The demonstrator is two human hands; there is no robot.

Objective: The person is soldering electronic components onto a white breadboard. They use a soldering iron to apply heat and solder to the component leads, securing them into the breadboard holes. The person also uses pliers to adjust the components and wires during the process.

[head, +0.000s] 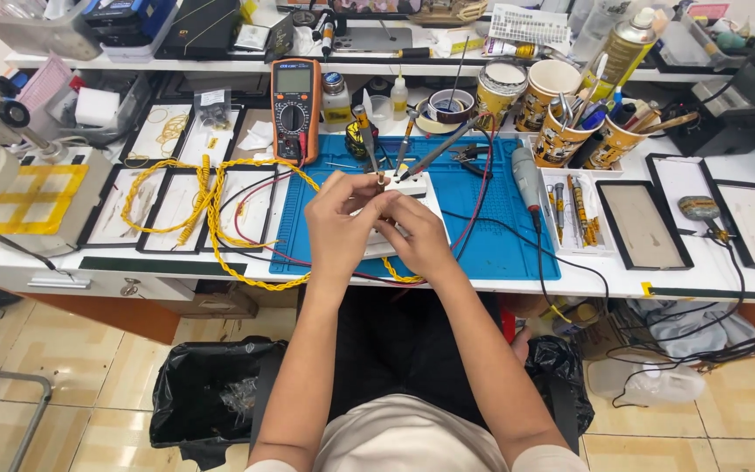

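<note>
- Both hands, left hand (335, 229) and right hand (419, 238), closed around a small white block (405, 185) at frame centre, over the blue mat (491, 236).
- Orange multimeter (295, 109) stood upright above them.
- Patterned paper cups (561, 131) sat upper right on the table (675, 278).
- Black bin bag (207, 393) hung lower left.

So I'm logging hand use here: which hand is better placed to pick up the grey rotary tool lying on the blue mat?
Probably the right hand: the grey rotary tool lies on its side of the blue mat. The left hand would have to cross over.
</note>
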